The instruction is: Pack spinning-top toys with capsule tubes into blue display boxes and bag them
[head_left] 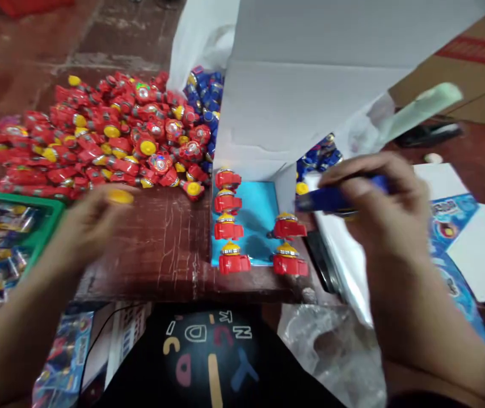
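My left hand (91,218), smeared by motion, pinches a small yellow round piece (121,196) above the table, between the red pile and the green tray. My right hand (374,198) is closed around a blue toy piece (338,197), which points left with a dark end. Just left of that hand stands an open white box (263,107) with a light blue bottom (257,207). Several red toy pieces with yellow tops line its left edge, including a red toy piece (228,229). Two more, one a red toy piece (290,264), sit along its right edge.
A large pile of red toys (140,133) spreads over the table's back left. Blue toys (205,93) lie behind the box. The green tray (57,218) of small wrapped items stands at left. At right are printed cartons (455,226) and plastic bags (348,255).
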Available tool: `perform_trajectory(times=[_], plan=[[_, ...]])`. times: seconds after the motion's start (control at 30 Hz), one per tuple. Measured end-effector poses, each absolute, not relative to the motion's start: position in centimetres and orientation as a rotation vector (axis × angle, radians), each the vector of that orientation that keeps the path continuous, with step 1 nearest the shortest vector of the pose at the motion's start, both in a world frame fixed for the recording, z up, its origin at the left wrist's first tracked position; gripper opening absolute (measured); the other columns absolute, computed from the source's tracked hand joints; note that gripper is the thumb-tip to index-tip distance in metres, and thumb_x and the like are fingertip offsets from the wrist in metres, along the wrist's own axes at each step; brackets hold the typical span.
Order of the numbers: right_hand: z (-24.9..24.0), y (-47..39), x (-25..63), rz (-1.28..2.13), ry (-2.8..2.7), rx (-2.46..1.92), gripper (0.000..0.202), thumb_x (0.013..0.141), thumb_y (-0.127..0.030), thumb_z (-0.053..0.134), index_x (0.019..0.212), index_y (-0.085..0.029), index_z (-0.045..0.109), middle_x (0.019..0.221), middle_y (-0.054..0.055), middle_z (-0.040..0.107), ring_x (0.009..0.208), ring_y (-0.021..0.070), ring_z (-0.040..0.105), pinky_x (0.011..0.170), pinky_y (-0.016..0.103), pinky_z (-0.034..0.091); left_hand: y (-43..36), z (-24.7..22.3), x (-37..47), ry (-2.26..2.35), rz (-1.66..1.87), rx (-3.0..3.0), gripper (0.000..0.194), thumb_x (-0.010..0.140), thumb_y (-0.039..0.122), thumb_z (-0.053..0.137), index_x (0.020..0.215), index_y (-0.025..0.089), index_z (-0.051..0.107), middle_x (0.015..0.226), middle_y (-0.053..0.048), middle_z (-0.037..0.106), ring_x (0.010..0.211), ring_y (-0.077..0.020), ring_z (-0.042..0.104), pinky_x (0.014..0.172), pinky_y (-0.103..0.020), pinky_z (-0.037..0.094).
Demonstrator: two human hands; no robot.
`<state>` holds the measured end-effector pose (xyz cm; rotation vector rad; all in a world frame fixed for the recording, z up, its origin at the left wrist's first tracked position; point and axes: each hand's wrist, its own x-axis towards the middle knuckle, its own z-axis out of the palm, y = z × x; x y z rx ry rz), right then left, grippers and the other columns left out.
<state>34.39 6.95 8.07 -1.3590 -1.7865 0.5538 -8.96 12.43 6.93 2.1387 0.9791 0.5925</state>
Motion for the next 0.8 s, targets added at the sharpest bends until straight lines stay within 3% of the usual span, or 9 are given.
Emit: perform_trajectory(times=[0.1,0.4,0.6,0.7,0.8], plan=[[7.5,7.1,29.3,0.788,-1.68,-1.01,0.008,0.096,-0.034,0.072,0.093,-0.028,0.067,0.093,0.003,0.068,0.091,0.0218,0.065,0.086,0.043,0.053,9.8,8.2,-2.2,0.914,0.561,2.093,0.052,0.103,0.066,0.049,0.094,0.019,0.068,0.072,0.001,0.061,0.086,-0.0155,0.062,0.074,-0.027,0.047],[5.9,6.1,28.5,0.792,-1.635,-0.764,0.009,0.094,-0.034,0.071,0.091,-0.027,0.066,0.094,0.005,0.068,0.091,0.0223,0.066,0.085,0.045,0.057,9.5,6.5,3.5,0.649,0.318,1.961,0.031,0.107,0.045,0.056,0.098,0.017,0.066,0.084,0.0,0.064,0.072,-0.0117,0.057,0.066,-0.023,0.047],[5.3,5.0,28.2,0.701,-1.639,-0.727,0.016,0.094,-0.039,0.068,0.088,-0.025,0.064,0.09,0.004,0.066,0.086,0.0206,0.067,0.074,0.042,0.06,8.4,6.8,4.3,0.576,0.525,2.238,0.019,0.108,0.033,0.058,0.113,0.016,0.066,0.095,-0.003,0.073,0.08,-0.0135,0.068,0.072,-0.023,0.053],[5.5,4.6,27.2,0.631,-1.515,-0.866,0.016,0.099,-0.033,0.065,0.088,-0.024,0.059,0.085,0.002,0.063,0.085,0.017,0.065,0.077,0.037,0.059,8.1,5.3,5.0,0.699,0.803,2.607,0.027,0.107,0.032,0.058,0.125,0.011,0.063,0.103,-0.01,0.075,0.088,-0.0188,0.072,0.077,-0.027,0.057],[6.0,4.6,27.6,0.787,-1.485,-1.096,0.019,0.108,-0.041,0.054,0.103,-0.024,0.059,0.094,0.002,0.064,0.086,0.0139,0.067,0.078,0.032,0.061,8.7,4.6,5.2,0.805,0.875,2.74,0.032,0.107,0.036,0.058,0.125,0.01,0.064,0.103,-0.013,0.075,0.089,-0.0216,0.073,0.077,-0.03,0.057]])
